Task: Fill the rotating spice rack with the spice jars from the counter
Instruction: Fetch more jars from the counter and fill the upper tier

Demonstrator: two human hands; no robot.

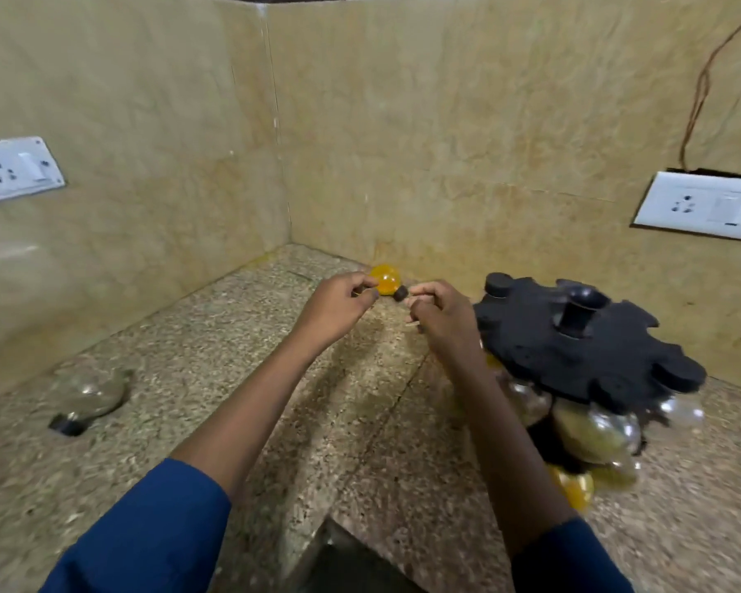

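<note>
A round jar of yellow spice [385,279] with a black cap is held above the counter near the back corner. My left hand [339,303] grips its body from the left. My right hand [439,310] has its fingertips at the black cap on the jar's right end. The black rotating spice rack [582,348] stands to the right, its notched top disc tilted in view, with several round jars hanging below it, some yellow, some clear. One clear empty-looking jar [88,398] lies on its side on the counter at the left.
The speckled granite counter [232,378] meets beige walls in a corner. White socket plates sit on the left wall [16,169] and the right wall [702,207], with a brown cable [702,92] above the right one. A dark opening [356,562] shows at the counter's front edge.
</note>
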